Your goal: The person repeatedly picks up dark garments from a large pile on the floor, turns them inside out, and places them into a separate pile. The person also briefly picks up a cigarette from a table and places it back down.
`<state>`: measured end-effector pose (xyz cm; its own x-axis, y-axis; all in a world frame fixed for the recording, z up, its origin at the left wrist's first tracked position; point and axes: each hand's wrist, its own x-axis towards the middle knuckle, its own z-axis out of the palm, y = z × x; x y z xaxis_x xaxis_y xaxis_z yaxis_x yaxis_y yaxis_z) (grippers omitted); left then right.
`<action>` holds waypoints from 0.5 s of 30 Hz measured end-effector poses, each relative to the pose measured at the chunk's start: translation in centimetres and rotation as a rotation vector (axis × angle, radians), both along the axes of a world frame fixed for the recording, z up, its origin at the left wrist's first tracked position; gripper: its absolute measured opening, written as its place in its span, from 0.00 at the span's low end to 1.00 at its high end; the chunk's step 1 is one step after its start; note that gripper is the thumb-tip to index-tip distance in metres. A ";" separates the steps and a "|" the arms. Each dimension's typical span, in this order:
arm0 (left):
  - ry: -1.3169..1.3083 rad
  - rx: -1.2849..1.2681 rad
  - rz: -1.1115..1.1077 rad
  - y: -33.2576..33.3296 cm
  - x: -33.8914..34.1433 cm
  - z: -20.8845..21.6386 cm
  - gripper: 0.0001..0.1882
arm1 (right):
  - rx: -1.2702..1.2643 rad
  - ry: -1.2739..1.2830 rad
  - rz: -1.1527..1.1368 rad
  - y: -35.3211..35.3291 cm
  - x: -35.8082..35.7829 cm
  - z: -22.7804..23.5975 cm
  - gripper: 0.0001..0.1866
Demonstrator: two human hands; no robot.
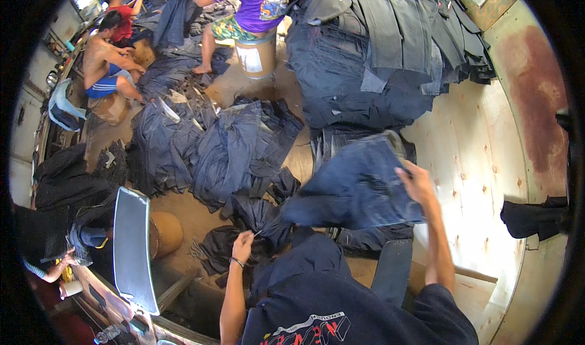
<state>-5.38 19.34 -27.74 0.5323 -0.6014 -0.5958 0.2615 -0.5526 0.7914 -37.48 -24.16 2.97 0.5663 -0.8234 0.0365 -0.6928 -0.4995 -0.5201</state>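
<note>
A dark blue denim garment [356, 186] is stretched out in front of me, bunched toward its left end. At its right edge my right hand [415, 183] is closed on the cloth. My left hand [242, 247], with a dark band at the wrist, is closed beside the garment's bunched left end. Something thin and pale sticks out from its fingers; it is too small to name. Below the raised garment lies more dark denim [375, 238], partly covered by it. Dark cloth [228, 247] is heaped behind my left hand.
A tall denim stack [365, 58] stands ahead right, next to pale wooden boards [463, 144]. Denim heaps [225, 150] cover the floor ahead. A white-rimmed panel [131, 247] stands left. Several other people sit farther off; a co-worker's hand [64, 263] is at far left.
</note>
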 end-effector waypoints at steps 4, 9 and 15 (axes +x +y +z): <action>-0.192 0.628 -0.537 8.2 -2.3 -5.9 0.17 | -0.190 0.286 -0.091 -2.6 -9.4 3.4 0.16; 0.227 0.668 0.030 11.0 -4.3 -6.5 0.16 | -0.097 0.590 -0.315 -3.1 -18.8 0.4 0.18; 0.001 0.333 0.001 6.0 -2.5 -6.9 0.18 | 0.152 0.610 -0.359 -1.1 -22.5 -15.4 0.19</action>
